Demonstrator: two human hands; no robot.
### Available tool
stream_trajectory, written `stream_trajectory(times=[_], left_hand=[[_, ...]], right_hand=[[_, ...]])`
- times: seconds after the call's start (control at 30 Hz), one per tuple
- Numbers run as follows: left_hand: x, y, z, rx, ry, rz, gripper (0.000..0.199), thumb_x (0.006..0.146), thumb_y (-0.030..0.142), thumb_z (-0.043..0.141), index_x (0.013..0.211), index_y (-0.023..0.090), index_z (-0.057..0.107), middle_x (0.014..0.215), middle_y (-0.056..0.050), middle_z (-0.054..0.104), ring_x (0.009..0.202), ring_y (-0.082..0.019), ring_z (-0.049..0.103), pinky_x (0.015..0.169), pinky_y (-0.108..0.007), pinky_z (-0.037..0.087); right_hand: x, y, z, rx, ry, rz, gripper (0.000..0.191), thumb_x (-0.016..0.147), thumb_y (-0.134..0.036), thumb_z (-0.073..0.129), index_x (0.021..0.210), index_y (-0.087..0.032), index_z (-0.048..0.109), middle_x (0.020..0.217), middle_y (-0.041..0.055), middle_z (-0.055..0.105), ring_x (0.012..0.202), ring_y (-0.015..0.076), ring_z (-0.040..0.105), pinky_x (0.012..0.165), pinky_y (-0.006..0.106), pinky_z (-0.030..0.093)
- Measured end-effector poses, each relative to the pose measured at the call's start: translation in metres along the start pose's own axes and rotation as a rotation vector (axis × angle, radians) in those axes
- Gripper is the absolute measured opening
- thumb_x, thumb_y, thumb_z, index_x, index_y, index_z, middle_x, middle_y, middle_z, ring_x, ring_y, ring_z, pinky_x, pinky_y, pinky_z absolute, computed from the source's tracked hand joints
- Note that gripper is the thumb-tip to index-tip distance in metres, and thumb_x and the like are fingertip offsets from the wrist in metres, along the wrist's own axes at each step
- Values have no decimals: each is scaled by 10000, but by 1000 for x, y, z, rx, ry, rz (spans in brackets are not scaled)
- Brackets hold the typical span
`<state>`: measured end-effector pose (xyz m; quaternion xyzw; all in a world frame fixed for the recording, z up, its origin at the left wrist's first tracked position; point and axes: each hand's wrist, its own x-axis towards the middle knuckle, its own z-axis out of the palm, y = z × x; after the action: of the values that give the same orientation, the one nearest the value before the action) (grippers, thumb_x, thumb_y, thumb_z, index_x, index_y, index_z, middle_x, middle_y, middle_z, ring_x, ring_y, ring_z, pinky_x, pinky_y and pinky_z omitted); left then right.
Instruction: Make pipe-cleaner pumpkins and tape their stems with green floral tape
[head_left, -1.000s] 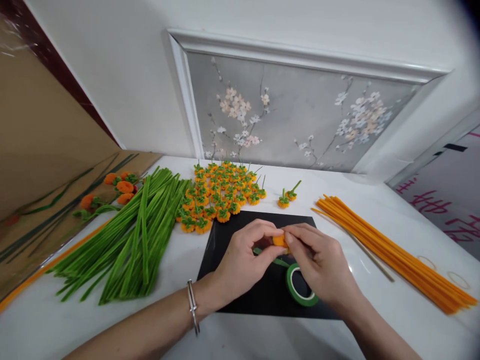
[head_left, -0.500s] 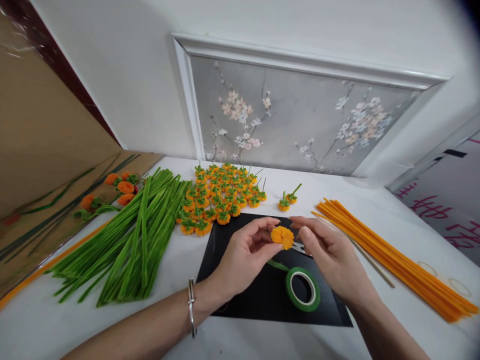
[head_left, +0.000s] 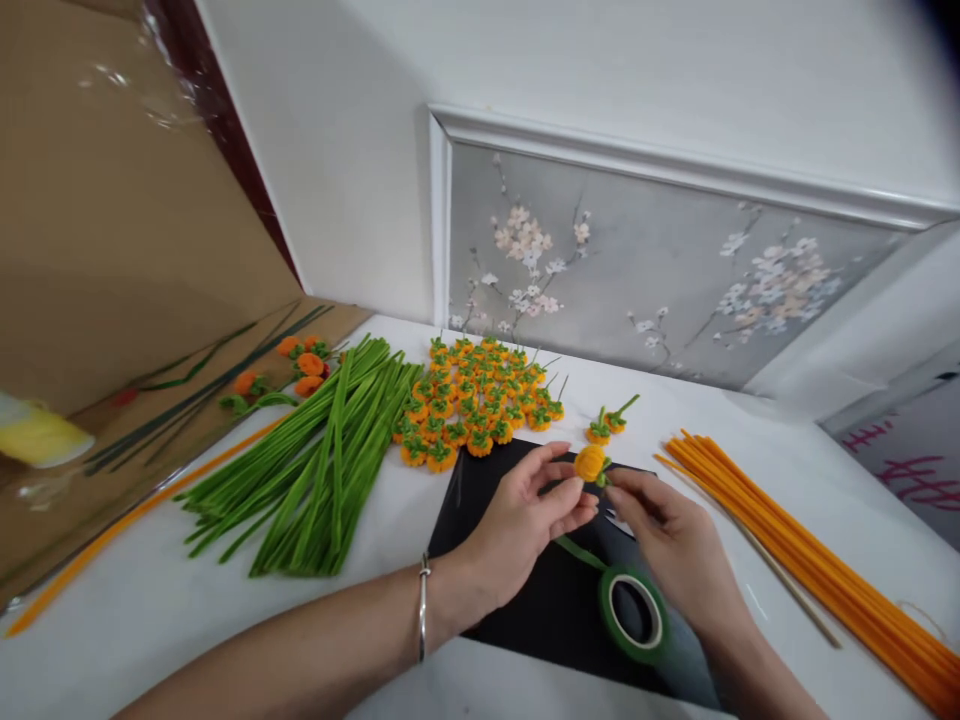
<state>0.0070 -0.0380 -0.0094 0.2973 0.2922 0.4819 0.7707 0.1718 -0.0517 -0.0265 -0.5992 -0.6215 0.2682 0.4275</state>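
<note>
A small orange pipe-cleaner flower [head_left: 590, 463] with green at its base is held up above the black mat. My right hand [head_left: 667, 525] pinches its short green stem between thumb and fingers. My left hand [head_left: 525, 515], wearing a silver bangle [head_left: 423, 610], has its thumb and fingers closed at the flower's left edge. Below the hands, a roll of green tape [head_left: 632, 615] with a loose end lies on the black mat [head_left: 540, 620]. A pair of scissors [head_left: 619, 522] shows only partly behind my right hand.
Many similar flowers [head_left: 480, 400] stand massed at the back, with two more [head_left: 607, 425] to their right. Green pipe cleaners [head_left: 315, 460] lie at left, orange ones [head_left: 810, 570] at right beside a thin stick [head_left: 795, 590]. Orange-red flowers [head_left: 307, 365] rest on cardboard at far left.
The flower has turned from showing its petalled face to showing its rounded side and green base. My right hand has come in to its stem. The view has swung left.
</note>
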Motion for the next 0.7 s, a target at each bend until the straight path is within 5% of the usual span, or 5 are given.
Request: stream_trajectory(times=[0.17,0.3,0.43,0.7], left_hand=[[-4,-12,0,122,54,-52,201,749,157,695,916,139,584,846,-16,577,673,-97,618,727,-282,525],[-9,-21,0,292,-53,-161,130,746,207,688,787,124,598,644,11,583,606,-97,598,702,-283,512],[-9,-22,-1,341,-77,-159,110,751,212,665,778,127,602,611,19,585,582,-95,597,663,-259,503],[-4,-19,-7,393,-63,-101,27,764,127,595,789,119,604,666,12,585,582,-88,578,635,-246,486]], right_hand=[[16,-19,-4,-308,112,-204,127,875,-331,541,869,-223,608,791,25,669,637,176,582,627,294,437],[47,-31,11,-570,-2,-469,193,920,-217,457,870,-217,643,856,53,661,770,191,603,673,284,422],[77,-34,33,-976,-168,-571,230,893,-120,476,793,-210,663,842,63,638,823,209,576,676,300,369],[99,-33,55,-1071,-225,-666,209,884,-105,496,821,-216,662,876,68,630,855,209,552,686,318,318]])
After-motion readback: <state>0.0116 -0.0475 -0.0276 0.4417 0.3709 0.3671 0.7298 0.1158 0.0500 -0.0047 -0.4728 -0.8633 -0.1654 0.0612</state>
